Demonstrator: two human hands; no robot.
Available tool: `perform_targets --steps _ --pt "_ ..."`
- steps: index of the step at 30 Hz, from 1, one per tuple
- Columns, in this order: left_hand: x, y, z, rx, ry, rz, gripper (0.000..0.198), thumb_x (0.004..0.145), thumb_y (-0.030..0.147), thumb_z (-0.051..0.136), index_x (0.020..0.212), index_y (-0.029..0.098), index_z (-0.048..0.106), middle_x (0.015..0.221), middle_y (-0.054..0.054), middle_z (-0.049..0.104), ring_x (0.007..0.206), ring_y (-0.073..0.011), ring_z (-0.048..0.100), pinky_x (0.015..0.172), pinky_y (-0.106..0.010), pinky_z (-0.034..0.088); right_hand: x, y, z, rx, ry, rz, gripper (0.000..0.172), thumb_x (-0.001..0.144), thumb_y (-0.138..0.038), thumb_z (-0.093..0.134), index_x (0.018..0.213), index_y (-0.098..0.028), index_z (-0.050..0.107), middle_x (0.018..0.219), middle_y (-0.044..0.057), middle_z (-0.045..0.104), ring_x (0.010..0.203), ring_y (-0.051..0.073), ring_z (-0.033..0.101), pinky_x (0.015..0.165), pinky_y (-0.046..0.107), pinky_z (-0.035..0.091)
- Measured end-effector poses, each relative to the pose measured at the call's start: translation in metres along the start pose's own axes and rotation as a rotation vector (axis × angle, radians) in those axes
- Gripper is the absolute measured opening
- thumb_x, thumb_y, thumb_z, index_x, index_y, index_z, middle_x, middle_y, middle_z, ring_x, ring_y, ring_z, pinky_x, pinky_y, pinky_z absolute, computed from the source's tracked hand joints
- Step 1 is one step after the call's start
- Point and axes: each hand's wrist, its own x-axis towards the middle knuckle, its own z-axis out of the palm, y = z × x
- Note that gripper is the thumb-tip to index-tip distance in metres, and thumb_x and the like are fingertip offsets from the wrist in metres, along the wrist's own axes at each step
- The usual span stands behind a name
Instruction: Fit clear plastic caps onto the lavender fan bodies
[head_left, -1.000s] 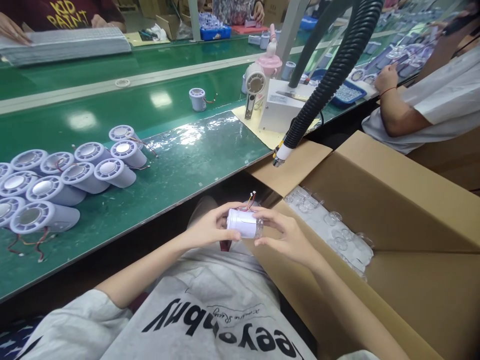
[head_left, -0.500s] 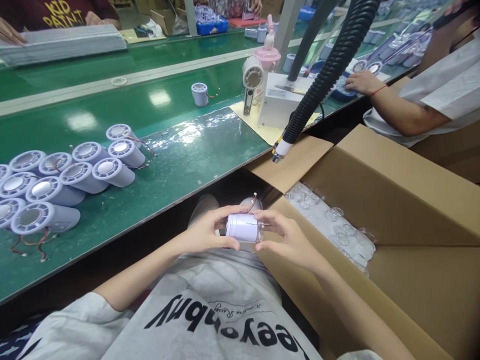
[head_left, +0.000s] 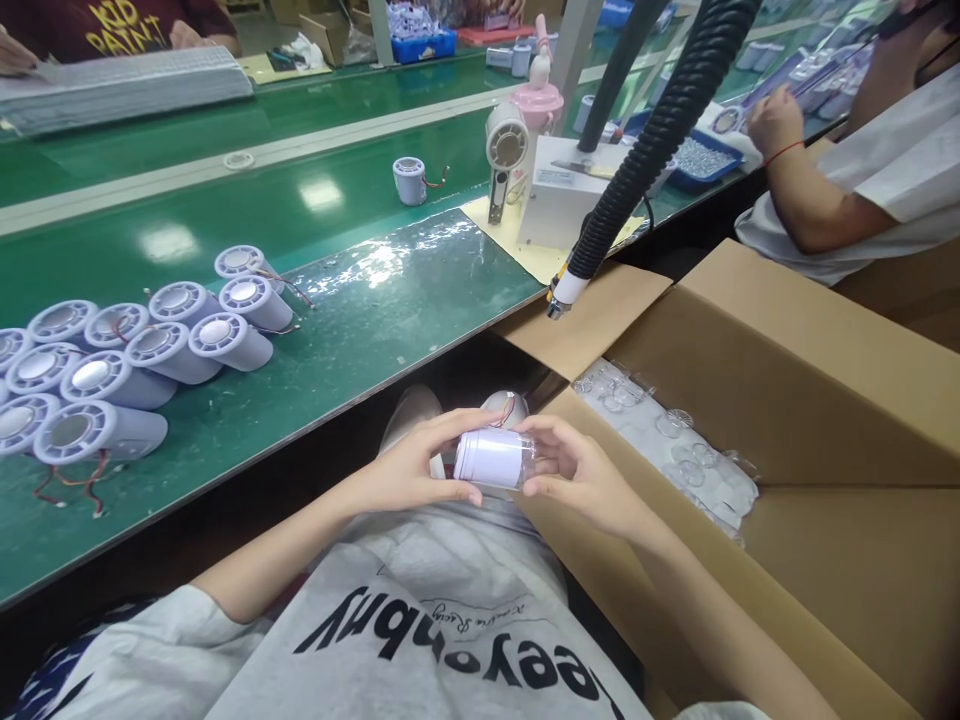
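Above my lap, a lilac cylindrical housing (head_left: 487, 457) lies on its side between my two hands. My left hand (head_left: 420, 462) grips its left end, thumb below and fingers above. A clear plastic cover (head_left: 528, 462) surrounds the housing's right end, and my right hand (head_left: 574, 470) is closed around that cover. Thin red and dark wires (head_left: 509, 408) rise behind the housing near my left fingertips. On the bench to the left, several similar lilac housings (head_left: 112, 430) lie in a group, with round vented ends and loose wires.
A single housing (head_left: 409, 182) stands on the green conveyor (head_left: 300, 230). A black corrugated hose (head_left: 637, 170) hangs beside a white handheld fan (head_left: 507, 150). At right, an open cardboard box (head_left: 825, 400) contains clear plastic pieces (head_left: 675, 440). A co-worker's arm (head_left: 817, 190) is beyond it.
The clear cover now reaches farther left over the housing, and the wires sit lower. The single housing on the conveyor has shifted slightly right. The co-worker's hand has lifted from the blue tray.
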Motion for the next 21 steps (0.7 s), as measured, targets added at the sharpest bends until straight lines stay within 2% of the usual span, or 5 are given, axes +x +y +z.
perform_targets --steps 8,13,21 --pt "-0.001 -0.002 -0.001 0.088 -0.012 0.034 0.082 0.069 0.033 0.081 0.141 0.029 0.044 0.144 -0.011 0.050 0.132 -0.0282 0.048 0.109 -0.043 0.040 0.003 0.004 0.001 0.120 -0.021 0.090 0.045 0.077 -0.038 0.077 0.112 -0.023 0.053 0.108 0.004 0.062 0.087 0.015 0.065 0.075 0.027 0.053" --pt "-0.001 -0.003 -0.001 0.078 -0.011 0.038 0.082 0.068 0.033 0.082 0.141 0.031 0.044 0.144 -0.010 0.050 0.132 -0.0272 0.048 0.110 -0.043 0.039 0.004 0.001 0.005 0.205 -0.023 0.147 0.045 0.078 -0.049 0.073 0.107 -0.020 0.052 0.092 0.001 0.064 0.068 0.013 0.066 0.067 0.028 0.057" --pt "-0.003 -0.003 -0.002 0.070 -0.011 0.049 0.082 0.067 0.032 0.082 0.141 0.031 0.045 0.144 -0.010 0.051 0.133 -0.0277 0.047 0.110 -0.044 0.039 0.007 0.008 0.012 0.324 -0.029 0.292 0.058 0.074 -0.067 0.067 0.096 -0.017 0.049 0.072 0.002 0.068 0.058 0.015 0.070 0.052 0.021 0.056"
